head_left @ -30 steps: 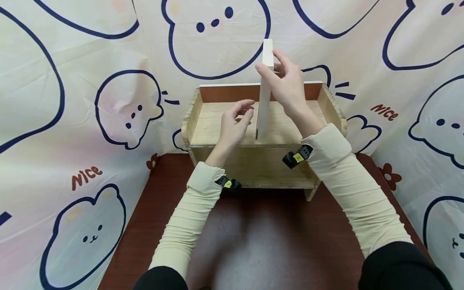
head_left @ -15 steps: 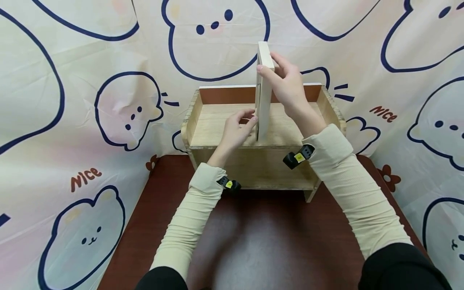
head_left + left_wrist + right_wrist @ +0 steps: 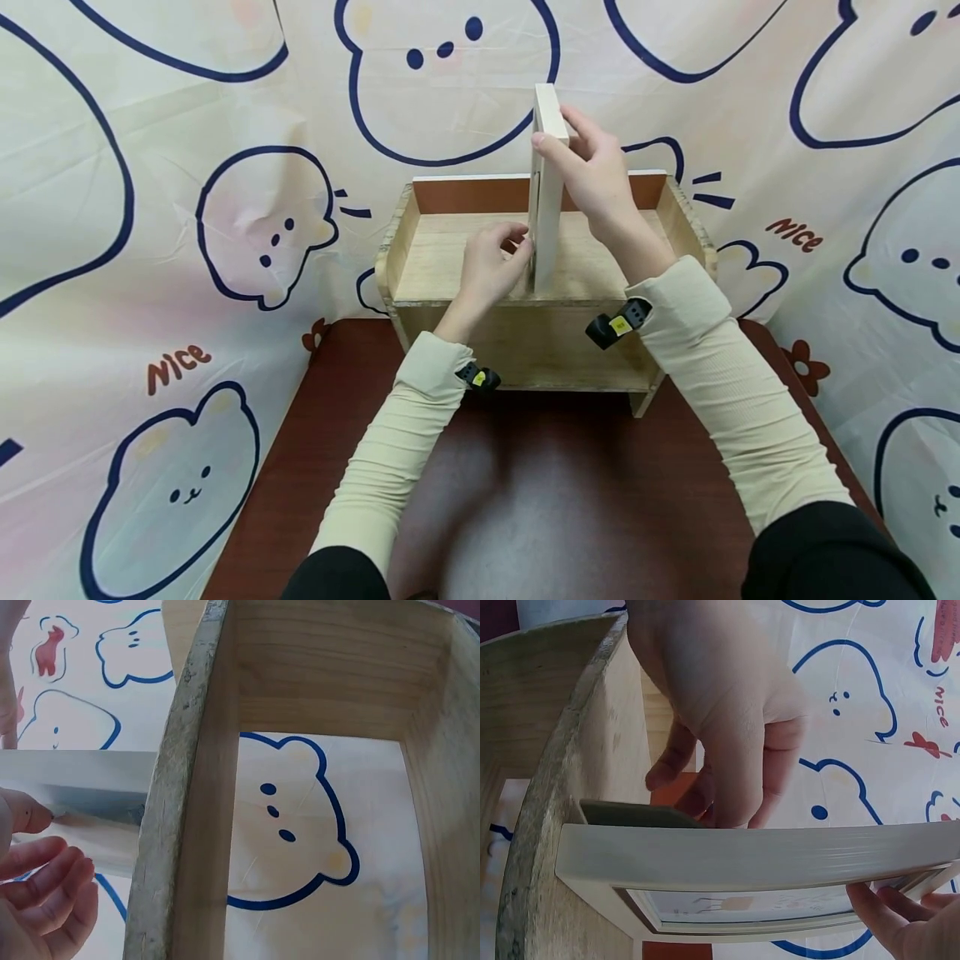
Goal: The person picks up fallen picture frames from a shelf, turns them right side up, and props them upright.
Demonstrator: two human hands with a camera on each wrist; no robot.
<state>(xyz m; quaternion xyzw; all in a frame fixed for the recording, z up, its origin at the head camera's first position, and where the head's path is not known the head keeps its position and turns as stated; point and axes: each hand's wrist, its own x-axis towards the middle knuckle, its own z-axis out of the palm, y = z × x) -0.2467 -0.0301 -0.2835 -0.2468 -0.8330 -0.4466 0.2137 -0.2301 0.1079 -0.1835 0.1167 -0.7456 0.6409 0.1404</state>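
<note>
A white picture frame (image 3: 549,192) stands upright on the upper board of a small wooden shelf (image 3: 450,258), seen nearly edge-on in the head view. My right hand (image 3: 596,171) grips its upper part, thumb on the near edge and fingers behind. Lower down on its left side, my left hand (image 3: 491,260) has thumb and fingertips at a thin grey-green back flap (image 3: 634,815) and appears to pinch it. In the left wrist view the left thumb (image 3: 30,814) touches the flap's edge, with the other fingers curled. The glazed front (image 3: 742,904) faces right. Some fingertips are hidden.
The shelf has raised side walls (image 3: 688,221), a brown back panel (image 3: 472,196) and an open lower compartment (image 3: 315,825). It stands on a dark red-brown table (image 3: 525,500). A cartoon-printed cloth (image 3: 262,225) hangs behind and at the sides.
My left hand has moved right and reached the picture frame's lower left side. The frame has turned slightly, showing more of its left side. My right hand keeps its grip.
</note>
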